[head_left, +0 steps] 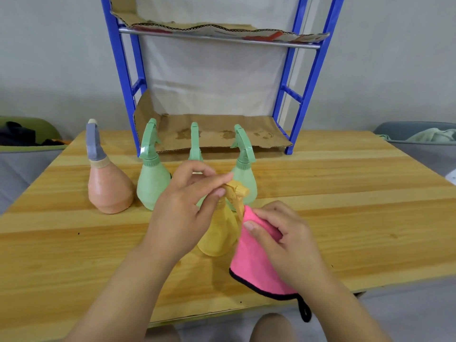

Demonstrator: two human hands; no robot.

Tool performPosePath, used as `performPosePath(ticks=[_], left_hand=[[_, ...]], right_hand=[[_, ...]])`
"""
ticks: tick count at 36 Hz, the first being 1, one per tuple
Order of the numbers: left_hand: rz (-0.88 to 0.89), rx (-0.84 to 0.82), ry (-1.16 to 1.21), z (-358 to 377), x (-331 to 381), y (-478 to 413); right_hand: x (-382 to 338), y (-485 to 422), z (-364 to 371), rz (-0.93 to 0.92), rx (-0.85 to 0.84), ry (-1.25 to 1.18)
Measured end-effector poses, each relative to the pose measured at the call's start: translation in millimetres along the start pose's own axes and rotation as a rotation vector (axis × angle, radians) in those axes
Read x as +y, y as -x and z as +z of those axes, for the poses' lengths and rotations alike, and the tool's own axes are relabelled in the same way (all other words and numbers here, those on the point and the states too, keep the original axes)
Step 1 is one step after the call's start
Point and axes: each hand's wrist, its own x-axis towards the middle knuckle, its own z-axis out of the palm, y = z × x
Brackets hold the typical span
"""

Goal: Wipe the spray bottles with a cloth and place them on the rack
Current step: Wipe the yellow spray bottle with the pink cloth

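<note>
Pinching yellow bottle [217, 239] spray head with left hand [182, 208]. Clutching pink cloth [254, 265] in right hand [288, 239], pressed against neck. Behind yellow bottle: green bottles [151, 185], orange bottle [108, 191], blue rack [123, 70].

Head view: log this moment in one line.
left hand: grips yellow spray bottle; right hand: pink cloth against bottle; rack: no bottles yet

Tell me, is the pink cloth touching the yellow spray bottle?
Touching. The head view shows the pink cloth in the right hand pressed against the yellow spray bottle, with no gap.
</note>
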Motion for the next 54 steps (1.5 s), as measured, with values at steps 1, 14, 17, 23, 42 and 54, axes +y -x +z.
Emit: performPosePath(ticks=[1, 14, 17, 23, 42, 54], left_hand=[[-0.012, -0.014, 0.012, -0.6, 2.1, 0.0], [-0.134, -0.027, 0.065, 3.9, 22.3, -0.3], [-0.155, -0.009, 0.136, 0.4, 21.1, 2.0], [-0.186, 0.048, 0.309, -9.7, 16.0, 8.4], [-0.235, 0.082, 0.330, -27.2, 6.9, 15.7], [-0.234, 0.035, 0.383, -31.3, 4.9, 13.2]], right_hand=[[0.4, 0.0, -1.9, 0.000, -0.016, -0.004], [-5.5, -7.2, -11.9, 0.021, 0.105, -0.080], [-5.2, -5.7, -10.3, -0.002, 0.104, -0.082], [-7.4, -3.2, -3.0, -0.027, 0.103, -0.088], [-22.2, -18.2, 47.2, -0.230, 0.285, -0.043], [-32.1, -26.6, 47.0, -0.433, 0.332, -0.092]])
